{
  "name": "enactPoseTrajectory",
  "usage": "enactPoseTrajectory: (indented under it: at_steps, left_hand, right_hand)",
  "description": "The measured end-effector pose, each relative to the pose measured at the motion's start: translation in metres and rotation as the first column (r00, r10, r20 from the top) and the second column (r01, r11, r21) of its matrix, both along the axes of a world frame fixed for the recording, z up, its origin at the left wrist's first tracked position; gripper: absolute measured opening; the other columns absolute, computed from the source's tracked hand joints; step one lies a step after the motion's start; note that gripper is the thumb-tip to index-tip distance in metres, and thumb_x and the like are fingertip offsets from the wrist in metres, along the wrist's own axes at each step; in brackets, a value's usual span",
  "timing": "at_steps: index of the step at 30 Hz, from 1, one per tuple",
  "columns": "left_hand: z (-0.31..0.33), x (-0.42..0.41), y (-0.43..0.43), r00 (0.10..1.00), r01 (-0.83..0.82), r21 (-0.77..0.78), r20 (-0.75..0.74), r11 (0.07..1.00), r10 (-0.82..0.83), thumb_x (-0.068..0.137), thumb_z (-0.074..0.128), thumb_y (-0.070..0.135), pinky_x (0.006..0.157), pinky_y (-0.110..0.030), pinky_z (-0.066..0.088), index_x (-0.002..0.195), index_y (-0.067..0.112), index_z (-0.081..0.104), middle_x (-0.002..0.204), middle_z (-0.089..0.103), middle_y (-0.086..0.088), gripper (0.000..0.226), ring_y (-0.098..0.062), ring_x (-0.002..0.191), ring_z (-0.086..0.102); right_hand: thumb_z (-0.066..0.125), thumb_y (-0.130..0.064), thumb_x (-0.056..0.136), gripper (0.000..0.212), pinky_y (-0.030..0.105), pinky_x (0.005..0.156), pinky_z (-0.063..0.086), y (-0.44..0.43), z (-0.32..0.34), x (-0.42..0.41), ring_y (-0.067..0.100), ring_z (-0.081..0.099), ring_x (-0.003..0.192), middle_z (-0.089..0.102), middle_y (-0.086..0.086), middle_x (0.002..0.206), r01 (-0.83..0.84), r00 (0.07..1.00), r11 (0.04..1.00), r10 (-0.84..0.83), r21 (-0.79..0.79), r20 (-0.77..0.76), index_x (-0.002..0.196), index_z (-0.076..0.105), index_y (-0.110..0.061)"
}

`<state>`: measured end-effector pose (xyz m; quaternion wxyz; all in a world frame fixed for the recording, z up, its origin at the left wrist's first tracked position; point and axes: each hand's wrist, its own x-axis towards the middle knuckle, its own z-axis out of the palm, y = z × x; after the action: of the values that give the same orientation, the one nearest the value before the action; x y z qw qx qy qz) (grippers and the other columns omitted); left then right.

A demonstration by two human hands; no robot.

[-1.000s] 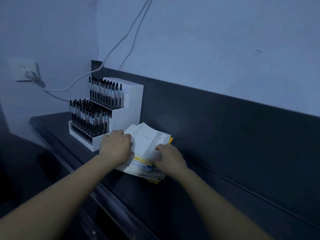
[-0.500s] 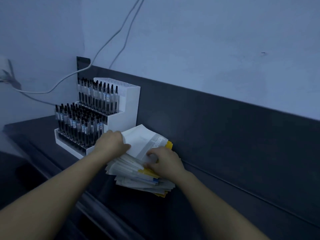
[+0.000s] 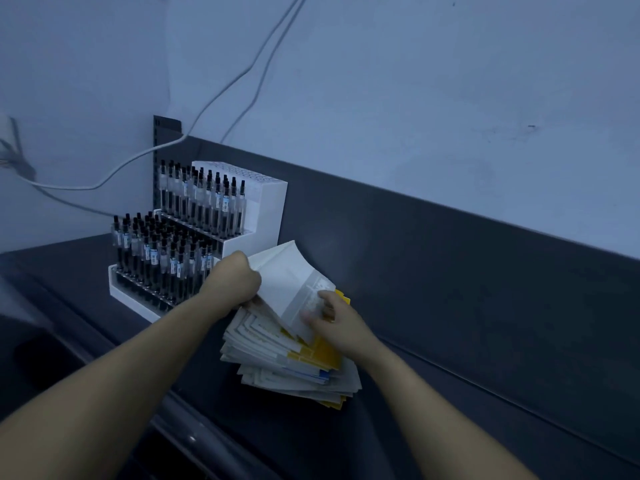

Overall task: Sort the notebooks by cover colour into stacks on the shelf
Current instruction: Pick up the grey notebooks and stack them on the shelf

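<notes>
Beside the pen rack (image 3: 266, 209) on the dark shelf (image 3: 415, 393) lies a skewed stack of notebooks (image 3: 277, 358), its top white notebook (image 3: 291, 282) tilted up, far corner toward the back panel (image 3: 450, 254), the left hand (image 3: 235, 282) curled round its left edge, the right hand (image 3: 341, 323) pinching its near edge.

Dim, bluish light throughout, with no clear source. The wall (image 3: 415, 81) reads pale blue; the dark shelf (image 3: 450, 306) loses detail. Straight edges bow toward the frame borders. The lower corners are soft and murky.
</notes>
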<state>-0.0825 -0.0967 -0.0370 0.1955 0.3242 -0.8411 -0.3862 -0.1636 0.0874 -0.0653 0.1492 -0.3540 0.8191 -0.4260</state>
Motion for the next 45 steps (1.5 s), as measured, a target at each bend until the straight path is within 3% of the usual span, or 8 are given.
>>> enactPoseTrajectory:
  at_steps: [3, 7, 12, 17, 24, 29, 37, 45]
  left_hand:
    - [0.007, 0.002, 0.007, 0.99, 0.029, 0.253, -0.144, 0.967, 0.008, 0.094, 0.039, 0.002, 0.04, -0.023, 0.031, 0.098, 0.004, 0.041, 0.071, 0.064, -0.023, 0.005, -0.023, 0.046, 0.049]
    - [0.009, 0.004, 0.02, 0.966, 0.107, 0.371, -0.26, 0.922, -0.007, 0.095, 0.038, 0.0, 0.041, -0.023, 0.032, 0.108, -0.001, 0.041, 0.068, 0.062, -0.023, 0.014, -0.021, 0.044, 0.047]
    - [0.008, 0.007, 0.042, 0.962, 0.208, 0.401, -0.249, 0.892, -0.112, 0.096, 0.043, 0.007, 0.041, -0.022, 0.036, 0.108, 0.006, 0.047, 0.073, 0.067, -0.019, 0.012, -0.021, 0.046, 0.051]
    - [0.0, 0.005, 0.063, 0.959, 0.274, 0.423, -0.189, 0.863, -0.212, 0.091, 0.055, 0.01, 0.049, -0.025, 0.041, 0.109, 0.003, 0.054, 0.086, 0.061, -0.016, 0.019, -0.023, 0.058, 0.055]
    - [-0.014, -0.015, 0.129, 0.904, 0.428, 0.4, -0.168, 0.811, -0.394, 0.094, 0.058, 0.019, 0.06, -0.029, 0.045, 0.117, 0.004, 0.055, 0.108, 0.062, -0.013, 0.028, -0.027, 0.084, 0.059]
    - [-0.015, -0.026, 0.217, 0.866, 0.498, 0.263, -0.184, 0.826, -0.464, 0.096, 0.05, 0.018, 0.047, -0.028, 0.039, 0.112, 0.002, 0.053, 0.095, 0.059, -0.014, 0.022, -0.023, 0.067, 0.053]
    - [-0.009, -0.014, 0.374, 0.794, 0.608, 0.334, -0.243, 0.72, -0.557, 0.1, 0.039, 0.013, 0.036, -0.024, 0.032, 0.109, 0.007, 0.051, 0.077, 0.056, -0.007, 0.016, -0.015, 0.043, 0.041]
    - [-0.015, -0.015, 0.51, 0.714, 0.7, 0.293, -0.266, 0.651, -0.648, 0.099, 0.039, 0.014, 0.035, -0.023, 0.03, 0.11, 0.005, 0.051, 0.075, 0.055, -0.007, 0.019, -0.014, 0.043, 0.041]
  right_hand:
    - [0.052, -0.039, 0.096, 0.033, 0.039, 0.094, 0.05, -0.002, 0.004, -0.001, 0.022, 0.057, 0.111, 0.053, -0.007, 0.107, 0.164, 0.971, 0.979, -0.139, -0.117, 0.194, 0.12, 0.048, -0.017]
    - [0.062, -0.041, 0.089, 0.044, 0.045, 0.087, 0.056, -0.008, 0.003, -0.002, 0.025, 0.065, 0.098, 0.065, 0.007, 0.109, 0.359, 0.867, 0.909, -0.239, -0.214, 0.438, 0.12, 0.054, -0.011]
    - [0.06, -0.011, 0.093, 0.028, 0.023, 0.042, 0.048, 0.006, 0.014, 0.009, 0.022, 0.062, 0.072, 0.066, 0.011, 0.099, 0.51, 0.714, 0.796, -0.179, -0.327, 0.677, 0.12, 0.053, -0.009]
    - [0.055, -0.006, 0.095, 0.032, 0.02, 0.036, 0.04, 0.041, 0.006, 0.022, 0.016, 0.055, 0.057, 0.064, 0.013, 0.11, 0.576, 0.695, 0.746, -0.233, -0.333, 0.68, 0.125, 0.048, -0.011]
    - [0.06, -0.012, 0.091, 0.036, 0.025, 0.041, 0.039, 0.119, 0.002, 0.042, 0.018, 0.061, 0.069, 0.068, 0.002, 0.108, 0.618, 0.757, 0.688, -0.391, -0.38, 0.523, 0.123, 0.048, -0.021]
    - [0.058, -0.012, 0.092, 0.037, 0.028, 0.047, 0.045, 0.195, 0.009, 0.057, 0.02, 0.067, 0.082, 0.067, -0.004, 0.108, 0.673, 0.735, 0.615, -0.494, -0.411, 0.464, 0.123, 0.046, -0.028]
    - [0.044, -0.026, 0.097, 0.03, 0.033, 0.081, 0.055, 0.348, 0.017, 0.073, 0.011, 0.064, 0.096, 0.063, -0.014, 0.105, 0.733, 0.678, 0.566, -0.652, -0.376, 0.341, 0.128, 0.047, -0.027]
    - [0.031, -0.011, 0.093, 0.039, 0.026, 0.054, 0.041, 0.485, 0.024, 0.097, 0.014, 0.057, 0.073, 0.062, -0.01, 0.095, 0.785, 0.614, 0.519, -0.723, -0.338, 0.317, 0.122, 0.047, -0.031]
